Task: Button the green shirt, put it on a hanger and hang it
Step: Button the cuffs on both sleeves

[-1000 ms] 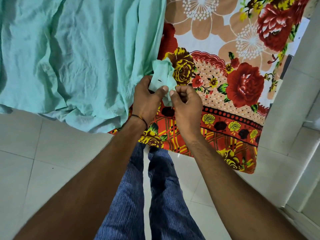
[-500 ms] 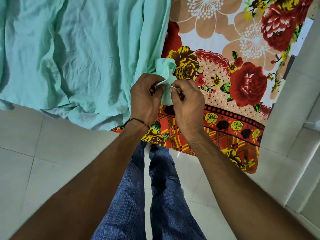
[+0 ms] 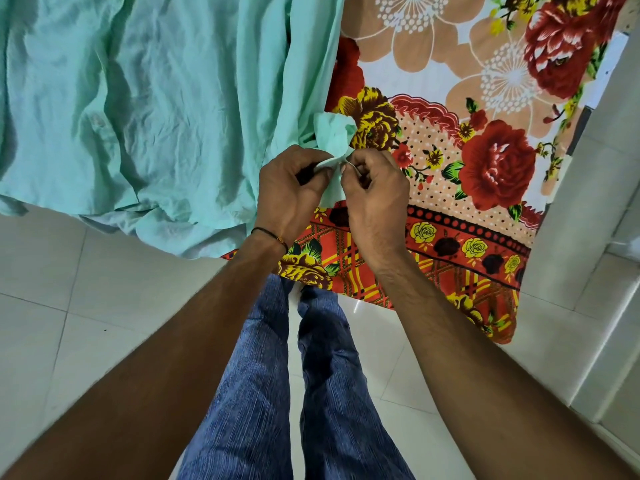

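Note:
The green shirt (image 3: 138, 109) lies crumpled and spread across the left half of the bed, its lower edge hanging over the near side. A small flap of it, a cuff or placket end (image 3: 334, 133), sticks up at its right edge. My left hand (image 3: 289, 192) and my right hand (image 3: 375, 195) meet there, both pinching this flap between thumb and fingers. The button itself is hidden by my fingers. No hanger is in view.
A floral bedsheet (image 3: 485, 161) in red, yellow and peach covers the bed to the right of the shirt. White floor tiles (image 3: 69, 306) lie below. My legs in blue trousers (image 3: 311, 393) stand against the bed. A pale wall edge (image 3: 595, 188) rises at right.
Both hands have closed in on the flap and drawn together, fingers curling over it. The flap's free end, once held flat and showing a buttonhole, now bunches above my knuckles.

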